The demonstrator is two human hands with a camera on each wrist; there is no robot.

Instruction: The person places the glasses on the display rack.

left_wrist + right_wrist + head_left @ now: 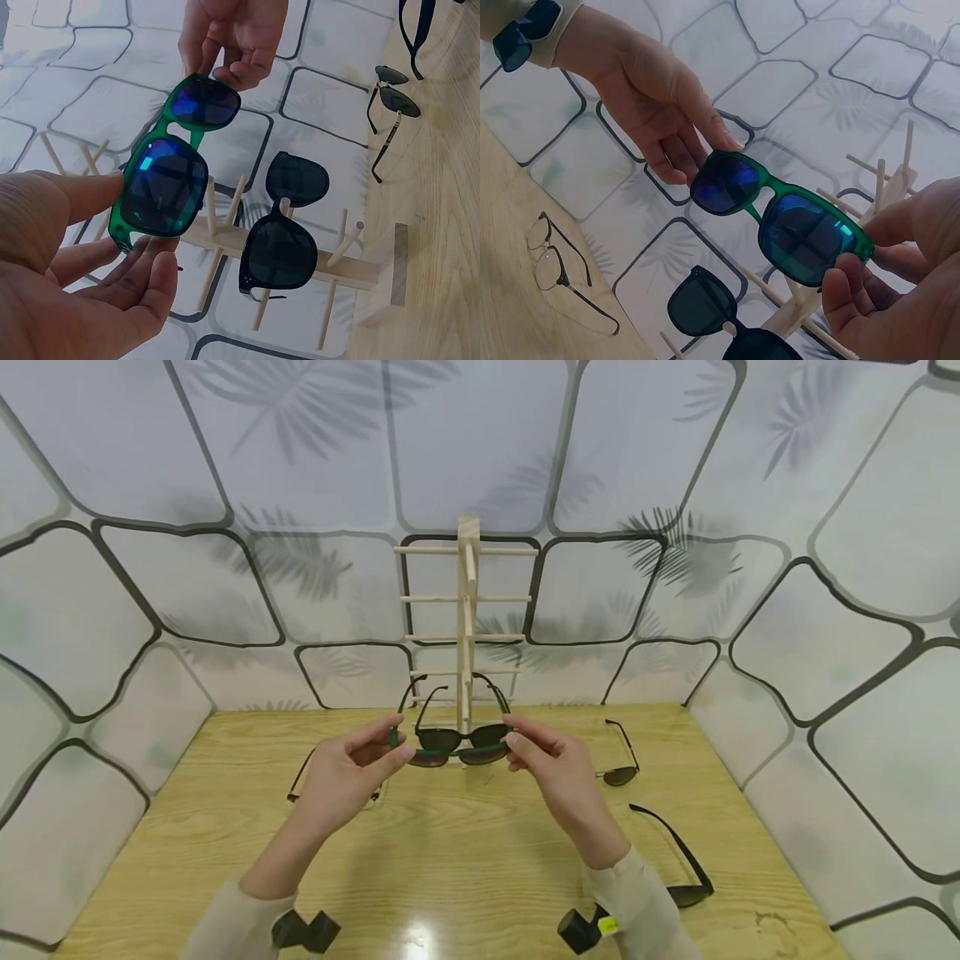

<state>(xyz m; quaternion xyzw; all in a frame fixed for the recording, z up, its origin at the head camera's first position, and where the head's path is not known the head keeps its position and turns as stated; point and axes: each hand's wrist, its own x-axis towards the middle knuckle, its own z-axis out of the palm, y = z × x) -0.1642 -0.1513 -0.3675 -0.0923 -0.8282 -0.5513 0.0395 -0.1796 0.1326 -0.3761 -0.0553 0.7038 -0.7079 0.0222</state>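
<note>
I stretch both forearms forward over the wooden table, my left hand coming in from the near left and my right hand from the near right, wrists angled inward so that the fingertips point toward each other. My left thumb and fingers are closed in a pinch on the left end of the green sunglasses, by the hinge; my right thumb and fingers pinch the right end the same way. Between them I hold the frame up level, in front of the lower part of the wooden stand, its blue mirrored lenses toward me and its temples unfolded toward the far side.

Just beyond it, a pair of black sunglasses sits on the stand, also with temples pointing far. Over on the left of the table lie clear-lensed glasses, partly behind my left hand in the head view. To the right are thin-framed sunglasses, and nearer, by my right sleeve, thick black-framed sunglasses, partly hidden by it.
</note>
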